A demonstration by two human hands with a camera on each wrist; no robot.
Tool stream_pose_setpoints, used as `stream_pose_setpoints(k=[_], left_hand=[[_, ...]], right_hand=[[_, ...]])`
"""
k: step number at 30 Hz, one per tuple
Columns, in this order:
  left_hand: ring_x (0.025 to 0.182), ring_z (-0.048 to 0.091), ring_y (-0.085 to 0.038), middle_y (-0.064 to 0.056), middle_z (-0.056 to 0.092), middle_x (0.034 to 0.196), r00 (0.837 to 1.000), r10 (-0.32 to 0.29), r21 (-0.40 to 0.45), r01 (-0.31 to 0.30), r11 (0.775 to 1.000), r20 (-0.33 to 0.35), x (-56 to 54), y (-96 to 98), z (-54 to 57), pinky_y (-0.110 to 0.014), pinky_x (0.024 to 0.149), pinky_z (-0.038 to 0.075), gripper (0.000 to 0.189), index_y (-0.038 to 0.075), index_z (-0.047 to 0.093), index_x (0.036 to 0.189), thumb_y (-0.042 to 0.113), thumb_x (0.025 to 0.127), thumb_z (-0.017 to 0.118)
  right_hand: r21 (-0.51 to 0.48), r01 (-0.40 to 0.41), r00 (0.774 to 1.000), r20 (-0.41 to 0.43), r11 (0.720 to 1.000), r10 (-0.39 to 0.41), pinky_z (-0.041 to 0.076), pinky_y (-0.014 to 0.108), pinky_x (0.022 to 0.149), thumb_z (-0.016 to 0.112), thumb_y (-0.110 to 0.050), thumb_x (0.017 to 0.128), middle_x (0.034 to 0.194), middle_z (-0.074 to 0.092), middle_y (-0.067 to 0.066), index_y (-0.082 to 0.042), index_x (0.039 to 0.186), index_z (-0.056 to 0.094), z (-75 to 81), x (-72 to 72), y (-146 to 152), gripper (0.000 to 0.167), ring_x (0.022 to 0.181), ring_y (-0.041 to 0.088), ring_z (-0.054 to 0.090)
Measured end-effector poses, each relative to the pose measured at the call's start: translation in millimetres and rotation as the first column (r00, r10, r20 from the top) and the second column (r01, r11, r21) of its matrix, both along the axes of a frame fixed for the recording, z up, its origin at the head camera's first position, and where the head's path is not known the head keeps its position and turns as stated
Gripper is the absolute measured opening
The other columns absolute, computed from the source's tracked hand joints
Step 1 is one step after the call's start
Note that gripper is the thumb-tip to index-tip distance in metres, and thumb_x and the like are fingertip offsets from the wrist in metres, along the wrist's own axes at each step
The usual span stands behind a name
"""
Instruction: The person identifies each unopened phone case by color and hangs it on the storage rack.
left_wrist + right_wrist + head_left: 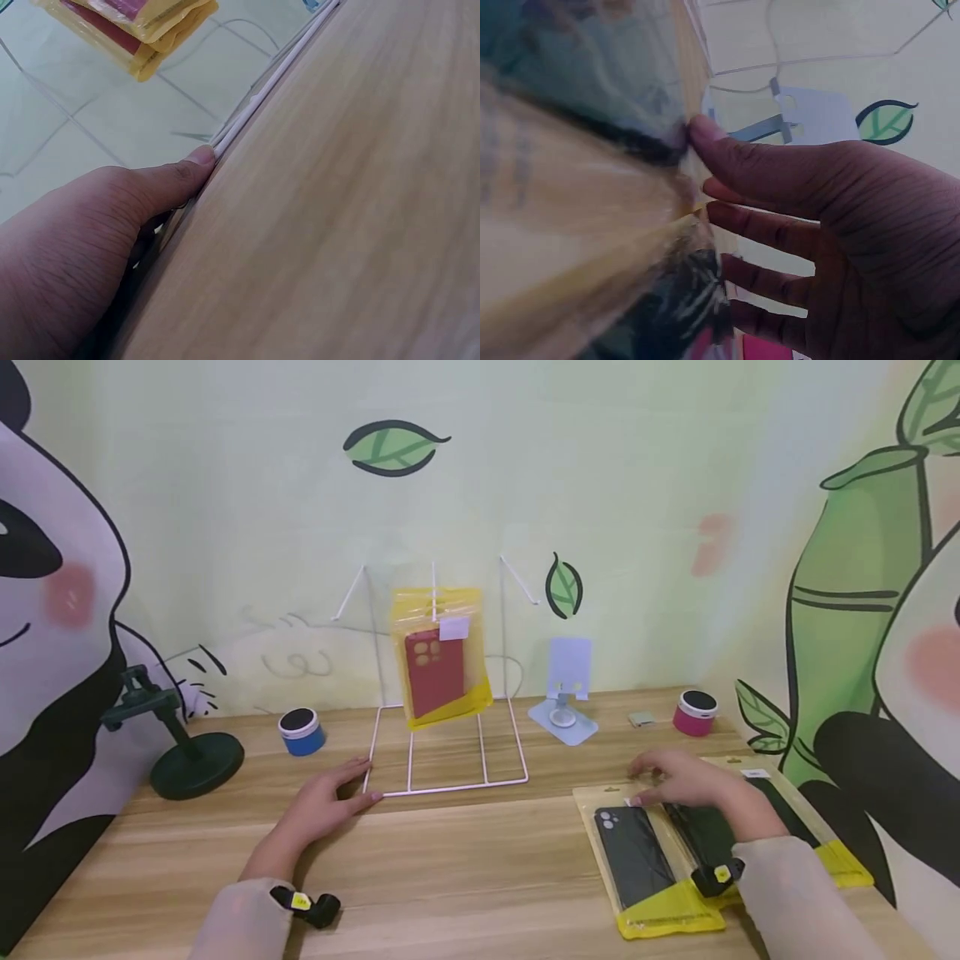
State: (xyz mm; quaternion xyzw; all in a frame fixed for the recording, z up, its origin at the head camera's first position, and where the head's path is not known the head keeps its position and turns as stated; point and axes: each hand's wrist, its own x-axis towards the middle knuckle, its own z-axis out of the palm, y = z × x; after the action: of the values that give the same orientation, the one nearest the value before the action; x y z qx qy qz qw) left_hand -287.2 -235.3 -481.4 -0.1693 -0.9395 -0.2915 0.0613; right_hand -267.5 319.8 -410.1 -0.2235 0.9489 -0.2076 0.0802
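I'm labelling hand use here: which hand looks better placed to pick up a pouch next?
Probably the right hand: it is at the top ends of the pouches, while the left hand touches the white rack, away from them.

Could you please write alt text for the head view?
A person's left hand touches a white wire rack hung with a bagged red phone case, while the right hand is over bagged dark phone cases on a wooden table.
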Motion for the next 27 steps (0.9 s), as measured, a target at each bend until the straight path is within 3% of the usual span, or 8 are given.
stream_pose_setpoints(k=[4, 8, 10, 15, 20, 23, 27], left_hand=[[0.14, 0.042, -0.039, -0.014, 0.05, 0.15, 1.0, 0.012, 0.008, -0.013, 1.0, 0.009, 3.3, -1.6, -0.3, -0.06, 0.115, 0.031, 0.067, 0.011, 0.056, 0.145, 0.048, 0.091, 0.071], [0.141, 0.041, -0.039, -0.013, 0.049, 0.151, 0.999, 0.02, 0.0, -0.02, 1.0, 0.025, 4.9, -1.5, 0.4, -0.06, 0.115, 0.03, 0.068, 0.012, 0.055, 0.146, 0.049, 0.092, 0.071], [0.141, 0.041, -0.039, -0.014, 0.049, 0.151, 0.999, 0.021, 0.001, -0.021, 1.0, 0.027, 4.7, -0.9, 1.5, -0.06, 0.115, 0.03, 0.068, 0.012, 0.055, 0.146, 0.05, 0.091, 0.071], [0.142, 0.041, -0.038, -0.014, 0.049, 0.151, 0.999, 0.025, 0.005, -0.025, 1.0, 0.033, 4.4, 0.5, 3.3, -0.059, 0.115, 0.03, 0.068, 0.011, 0.055, 0.145, 0.05, 0.091, 0.07], [0.143, 0.039, -0.037, -0.013, 0.047, 0.153, 0.998, 0.03, -0.001, -0.03, 1.0, 0.048, 2.9, 0.8, 2.5, -0.059, 0.116, 0.029, 0.068, 0.012, 0.054, 0.146, 0.051, 0.092, 0.07], [0.143, 0.039, -0.038, -0.013, 0.047, 0.153, 0.998, 0.033, 0.002, -0.033, 0.999, 0.05, 1.4, 0.5, 1.9, -0.06, 0.116, 0.029, 0.068, 0.013, 0.054, 0.147, 0.051, 0.092, 0.069], [0.142, 0.04, -0.038, -0.013, 0.048, 0.152, 0.999, 0.027, 0.003, -0.027, 1.0, 0.04, 0.6, -1.6, -0.2, -0.059, 0.116, 0.029, 0.069, 0.013, 0.055, 0.146, 0.052, 0.092, 0.069]], right_hand=[[-0.011, -0.009, 1.0, 0.009, 1.0, 0.009, 0.051, 0.051, 0.091, 0.081, -0.033, 0.085, 0.11, 0.065, 0.004, -0.011, 0.112, 0.069, -11.2, -5.7, -3, 0.037, 0.102, 0.026, 0.057], [0.011, -0.068, 0.998, -0.002, 0.998, 0.069, 0.047, 0.041, 0.079, 0.077, -0.026, 0.089, 0.096, 0.057, 0.001, -0.016, 0.094, 0.067, -16.5, -5.4, -8, 0.015, 0.09, 0.022, 0.052], [0.015, -0.079, 0.997, -0.006, 0.997, 0.079, 0.042, 0.037, 0.075, 0.076, -0.023, 0.091, 0.092, 0.052, 0.0, -0.018, 0.088, 0.065, -18.3, -5.0, -10, 0.012, 0.086, 0.02, 0.048], [-0.056, -0.115, 0.991, -0.082, 0.992, 0.11, 0.046, 0.039, 0.079, 0.071, -0.021, 0.095, 0.094, 0.057, -0.002, -0.017, 0.091, 0.065, -17.9, -6.5, -10, 0.008, 0.089, 0.019, 0.052], [-0.223, -0.091, 0.985, -0.164, 0.971, 0.054, 0.049, 0.043, 0.082, 0.07, -0.017, 0.096, 0.091, 0.064, -0.006, -0.016, 0.094, 0.066, -9.0, -7.6, -10, 0.005, 0.09, 0.018, 0.058], [-0.273, -0.057, 0.98, -0.199, 0.96, 0.002, 0.051, 0.043, 0.083, 0.072, -0.018, 0.094, 0.087, 0.064, -0.007, -0.018, 0.093, 0.067, -3.4, -7.2, -12, 0.005, 0.089, 0.017, 0.06], [-0.341, -0.014, 0.989, -0.142, 0.94, -0.037, 0.053, 0.037, 0.076, 0.073, -0.021, 0.094, 0.088, 0.066, -0.003, -0.015, 0.097, 0.068, 1.7, -4.7, -15, 0.008, 0.086, 0.019, 0.06]])
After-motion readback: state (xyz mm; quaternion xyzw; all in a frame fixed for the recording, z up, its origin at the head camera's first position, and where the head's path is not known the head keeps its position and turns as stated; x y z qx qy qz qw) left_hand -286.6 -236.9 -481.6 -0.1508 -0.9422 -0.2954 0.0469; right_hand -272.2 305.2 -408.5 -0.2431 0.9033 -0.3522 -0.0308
